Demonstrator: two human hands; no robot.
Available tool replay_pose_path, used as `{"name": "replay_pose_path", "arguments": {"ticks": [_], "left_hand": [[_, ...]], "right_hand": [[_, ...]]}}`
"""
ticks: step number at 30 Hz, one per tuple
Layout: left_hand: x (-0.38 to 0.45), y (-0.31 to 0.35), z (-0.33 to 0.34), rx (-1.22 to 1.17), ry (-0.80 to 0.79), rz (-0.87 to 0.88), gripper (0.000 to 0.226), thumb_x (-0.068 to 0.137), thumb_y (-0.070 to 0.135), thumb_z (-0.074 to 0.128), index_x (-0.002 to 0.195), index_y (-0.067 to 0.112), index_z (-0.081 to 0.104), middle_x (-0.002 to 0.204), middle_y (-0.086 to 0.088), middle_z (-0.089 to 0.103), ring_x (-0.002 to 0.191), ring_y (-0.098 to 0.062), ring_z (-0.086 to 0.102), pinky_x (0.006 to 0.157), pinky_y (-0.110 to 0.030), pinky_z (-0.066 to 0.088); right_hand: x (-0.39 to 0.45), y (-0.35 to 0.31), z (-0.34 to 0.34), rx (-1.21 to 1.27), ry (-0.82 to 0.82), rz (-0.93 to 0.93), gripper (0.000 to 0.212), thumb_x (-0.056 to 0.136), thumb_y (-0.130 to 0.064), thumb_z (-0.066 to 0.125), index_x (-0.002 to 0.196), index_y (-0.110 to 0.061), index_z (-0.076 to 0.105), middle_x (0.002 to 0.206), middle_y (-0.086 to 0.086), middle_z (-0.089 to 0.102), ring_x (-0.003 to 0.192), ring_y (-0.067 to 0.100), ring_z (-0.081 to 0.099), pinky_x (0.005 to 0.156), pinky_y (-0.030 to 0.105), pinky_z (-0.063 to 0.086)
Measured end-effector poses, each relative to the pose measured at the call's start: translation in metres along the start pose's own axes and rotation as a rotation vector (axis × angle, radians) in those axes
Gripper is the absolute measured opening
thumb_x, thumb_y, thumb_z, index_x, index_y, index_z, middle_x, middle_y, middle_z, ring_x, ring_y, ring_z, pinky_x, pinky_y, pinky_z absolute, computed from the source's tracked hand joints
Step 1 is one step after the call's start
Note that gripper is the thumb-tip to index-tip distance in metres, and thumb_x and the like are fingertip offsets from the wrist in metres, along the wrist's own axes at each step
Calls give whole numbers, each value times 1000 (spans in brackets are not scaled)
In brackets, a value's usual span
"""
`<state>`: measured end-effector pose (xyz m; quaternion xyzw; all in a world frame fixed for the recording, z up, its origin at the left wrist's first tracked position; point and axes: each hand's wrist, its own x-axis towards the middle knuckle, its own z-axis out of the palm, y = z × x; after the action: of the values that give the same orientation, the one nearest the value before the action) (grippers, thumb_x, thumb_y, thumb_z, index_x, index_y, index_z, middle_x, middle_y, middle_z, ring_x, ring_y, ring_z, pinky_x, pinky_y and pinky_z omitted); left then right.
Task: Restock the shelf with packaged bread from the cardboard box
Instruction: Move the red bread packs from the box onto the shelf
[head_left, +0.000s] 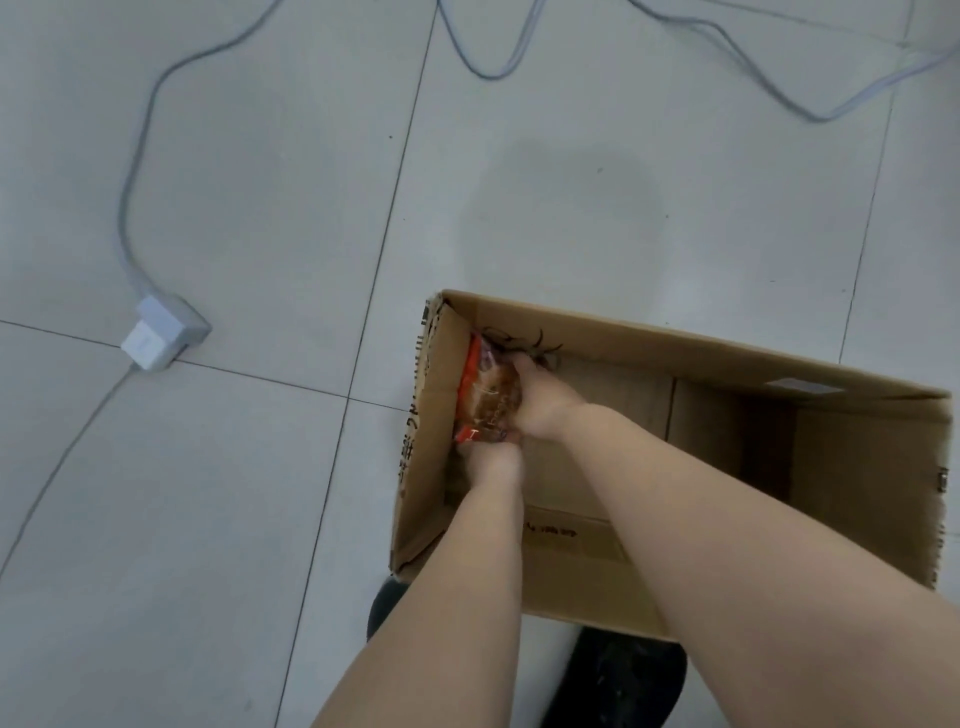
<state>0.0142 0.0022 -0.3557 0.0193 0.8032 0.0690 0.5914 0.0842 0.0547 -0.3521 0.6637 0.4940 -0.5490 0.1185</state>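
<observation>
Both hands, left (491, 460) and right (540, 402), grip the bread (488, 395) standing along the box's (675, 338) left wall

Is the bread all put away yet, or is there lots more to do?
Nearly done, it seems: the cardboard box looks almost empty, its bare bottom showing. Both hands, left hand and right hand, grip the one bread package visible, against the box's left wall. It is not lifted out yet, and no shelf is in view.
</observation>
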Motion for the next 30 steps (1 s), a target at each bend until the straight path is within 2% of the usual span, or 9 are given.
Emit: {"name": "replay_pose_path", "arguments": {"ticks": [5, 9, 14, 17, 19, 22, 24, 27, 30], "left_hand": [[-28, -19, 4, -10, -50, 56, 21, 96, 13, 44, 117, 10, 47, 105, -9, 59, 90, -22, 55, 82, -31, 42], [-74, -25, 2, 16, -85, 96, 16, 94, 17, 49, 109, 16, 48, 84, 2, 55, 73, -13, 52, 65, -27, 42], [-150, -11, -6, 161, -136, 275, 28, 89, 18, 57, 115, 11, 52, 100, -5, 62, 94, -24, 62, 91, -46, 53], [-214, 10, -19, 295, -139, 418, 22, 88, 18, 60, 108, 17, 51, 103, -3, 61, 99, -23, 61, 90, -40, 52], [-267, 28, -29, 372, -161, 530, 30, 87, 18, 62, 116, 17, 51, 109, -1, 60, 100, -20, 60, 86, -36, 52], [-361, 63, -45, 505, -207, 664, 39, 85, 20, 65, 122, 16, 50, 114, -3, 61, 103, -22, 61, 87, -44, 54], [-429, 85, -55, 581, -246, 756, 40, 85, 21, 65, 121, 16, 50, 111, -4, 62, 102, -22, 62, 85, -40, 54], [-533, 118, -63, 659, -288, 889, 34, 85, 24, 66, 115, 16, 51, 107, -2, 62, 101, -22, 61, 71, -26, 46], [-637, 146, -71, 703, -352, 1035, 28, 82, 28, 68, 103, 21, 51, 108, -1, 65, 97, -21, 63, 74, -28, 45]], "right_hand": [[-34, 19, -15, 19, 4, 76, 72, 77, -25, 73, 137, -14, 35, 128, 10, 55, 115, 29, 55, 92, 32, 46], [-81, 32, -29, 16, 72, 194, 78, 67, -36, 79, 132, -20, 37, 127, 6, 54, 116, 27, 54, 99, 45, 43], [-166, 32, -60, 163, 233, 284, 68, 72, -48, 73, 126, -22, 41, 125, 0, 54, 117, 24, 53, 101, 44, 37], [-225, 22, -87, 302, 264, 294, 67, 69, -50, 74, 122, -22, 43, 118, -1, 58, 111, 22, 57, 97, 46, 44], [-271, 8, -113, 417, 316, 278, 67, 66, -49, 76, 118, -22, 44, 115, -1, 60, 106, 21, 59, 94, 45, 48], [-349, -18, -163, 563, 403, 244, 59, 67, -37, 81, 113, -22, 46, 108, -2, 61, 103, 21, 61, 90, 43, 52], [-406, -37, -197, 646, 465, 232, 58, 66, -34, 83, 108, -25, 43, 104, -2, 60, 100, 21, 62, 85, 44, 55], [-490, -64, -250, 687, 600, 190, 60, 71, -33, 80, 119, -21, 46, 109, -1, 58, 100, 22, 62, 86, 41, 56], [-588, -94, -299, 698, 789, 184, 66, 75, -37, 76, 129, -15, 45, 118, 2, 60, 99, 19, 60, 82, 31, 52]]}}
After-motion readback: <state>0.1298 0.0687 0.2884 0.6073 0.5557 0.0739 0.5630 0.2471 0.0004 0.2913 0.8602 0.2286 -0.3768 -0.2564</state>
